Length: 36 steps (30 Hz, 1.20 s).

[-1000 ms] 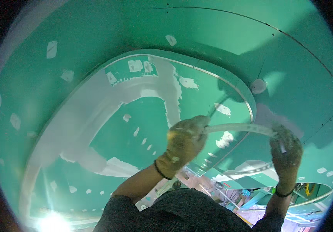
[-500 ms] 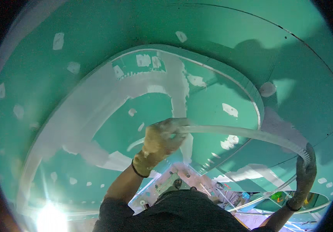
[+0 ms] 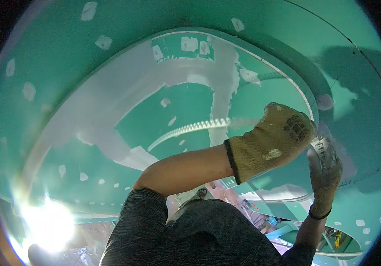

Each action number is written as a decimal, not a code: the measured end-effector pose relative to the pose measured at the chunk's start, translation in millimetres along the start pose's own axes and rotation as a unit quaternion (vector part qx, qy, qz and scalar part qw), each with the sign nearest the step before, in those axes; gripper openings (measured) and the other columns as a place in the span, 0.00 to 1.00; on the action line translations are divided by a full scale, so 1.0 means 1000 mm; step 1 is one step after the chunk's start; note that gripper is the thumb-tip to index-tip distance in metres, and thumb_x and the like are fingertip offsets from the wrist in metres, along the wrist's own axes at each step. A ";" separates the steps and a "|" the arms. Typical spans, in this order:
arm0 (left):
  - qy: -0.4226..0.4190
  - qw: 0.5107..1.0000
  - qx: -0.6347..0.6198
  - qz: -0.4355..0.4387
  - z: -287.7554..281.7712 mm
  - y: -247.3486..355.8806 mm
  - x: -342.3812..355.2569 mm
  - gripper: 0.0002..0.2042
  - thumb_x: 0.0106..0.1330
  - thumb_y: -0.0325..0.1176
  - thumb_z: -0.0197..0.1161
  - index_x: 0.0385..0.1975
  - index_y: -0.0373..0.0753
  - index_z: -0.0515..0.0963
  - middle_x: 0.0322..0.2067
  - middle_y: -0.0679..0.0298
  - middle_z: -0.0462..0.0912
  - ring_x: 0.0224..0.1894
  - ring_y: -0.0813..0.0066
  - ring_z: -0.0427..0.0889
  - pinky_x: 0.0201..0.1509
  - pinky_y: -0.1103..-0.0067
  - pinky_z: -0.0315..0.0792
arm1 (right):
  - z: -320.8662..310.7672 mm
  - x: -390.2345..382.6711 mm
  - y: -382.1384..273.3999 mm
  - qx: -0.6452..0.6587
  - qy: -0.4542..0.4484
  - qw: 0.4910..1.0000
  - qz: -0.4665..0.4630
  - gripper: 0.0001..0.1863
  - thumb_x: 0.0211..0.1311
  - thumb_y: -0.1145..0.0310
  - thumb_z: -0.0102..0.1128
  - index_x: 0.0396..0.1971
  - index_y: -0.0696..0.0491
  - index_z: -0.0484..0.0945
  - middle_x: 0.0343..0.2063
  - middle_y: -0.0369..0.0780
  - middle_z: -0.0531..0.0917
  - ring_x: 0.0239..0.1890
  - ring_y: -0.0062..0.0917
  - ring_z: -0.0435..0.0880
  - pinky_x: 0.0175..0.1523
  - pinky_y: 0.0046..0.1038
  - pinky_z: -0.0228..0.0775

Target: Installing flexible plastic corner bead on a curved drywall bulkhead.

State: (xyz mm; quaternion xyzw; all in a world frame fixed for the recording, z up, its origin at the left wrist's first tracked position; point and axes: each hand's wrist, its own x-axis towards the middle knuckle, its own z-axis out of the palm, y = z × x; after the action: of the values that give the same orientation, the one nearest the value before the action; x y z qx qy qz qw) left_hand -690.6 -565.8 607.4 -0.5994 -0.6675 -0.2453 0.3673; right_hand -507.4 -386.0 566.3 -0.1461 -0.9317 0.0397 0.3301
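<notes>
My left hand (image 3: 283,135), in a tan glove marked with white smears, is closed round a flexible white notched strip (image 3: 195,127) beside the curved edge (image 3: 305,94) of a raised green board panel (image 3: 153,119). The strip arcs out leftward from that hand across the panel, its far end loose. My right hand (image 3: 325,173), also gloved, grips the strip just right of and below the left one. The length between the hands is largely hidden by my left glove.
Green boarding with pale patches (image 3: 104,42) surrounds the panel, bearing broad bands of compound. A very bright light (image 3: 48,221) glares at lower left. At lower right are an oval opening (image 3: 334,239) and cluttered items (image 3: 270,221) far off, past my dark-clothed body.
My left hand has slid up and right toward my right hand, leaving more strip trailing leftward. My right hand has moved up and left since half a second ago. The view has shifted slightly.
</notes>
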 end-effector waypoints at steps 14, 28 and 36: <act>-0.047 0.986 0.036 -0.155 -0.086 -0.115 -0.083 0.16 0.62 0.37 0.70 0.51 0.48 0.84 0.42 0.59 0.88 0.39 0.57 0.89 0.43 0.65 0.83 | -0.100 -0.020 0.089 0.119 0.104 0.945 0.287 0.26 0.76 0.66 0.62 0.70 0.54 0.74 0.59 0.40 0.84 0.56 0.23 0.82 0.61 0.28 0.77; -0.112 0.993 0.033 0.034 -0.150 -0.164 0.005 0.20 0.63 0.48 0.71 0.51 0.45 0.84 0.40 0.53 0.87 0.38 0.51 0.87 0.44 0.62 0.80 | -0.089 -0.003 0.061 0.181 -0.012 0.967 0.176 0.32 0.62 0.78 0.58 0.69 0.58 0.72 0.52 0.43 0.84 0.51 0.26 0.83 0.57 0.27 0.75; -0.168 0.984 -0.015 0.051 -0.120 -0.178 0.057 0.18 0.63 0.48 0.71 0.39 0.37 0.85 0.31 0.51 0.87 0.38 0.50 0.87 0.44 0.60 0.80 | -0.047 0.058 -0.021 0.213 -0.049 0.964 0.149 0.27 0.67 0.67 0.64 0.66 0.56 0.76 0.41 0.37 0.85 0.34 0.18 0.79 0.39 0.22 0.74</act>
State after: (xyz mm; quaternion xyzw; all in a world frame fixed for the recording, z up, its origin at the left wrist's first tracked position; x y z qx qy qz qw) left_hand -842.1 -651.7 745.3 -0.6710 -0.6843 -0.1325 0.2528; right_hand -525.9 -389.7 641.9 -0.2075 -0.8844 0.2929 0.2983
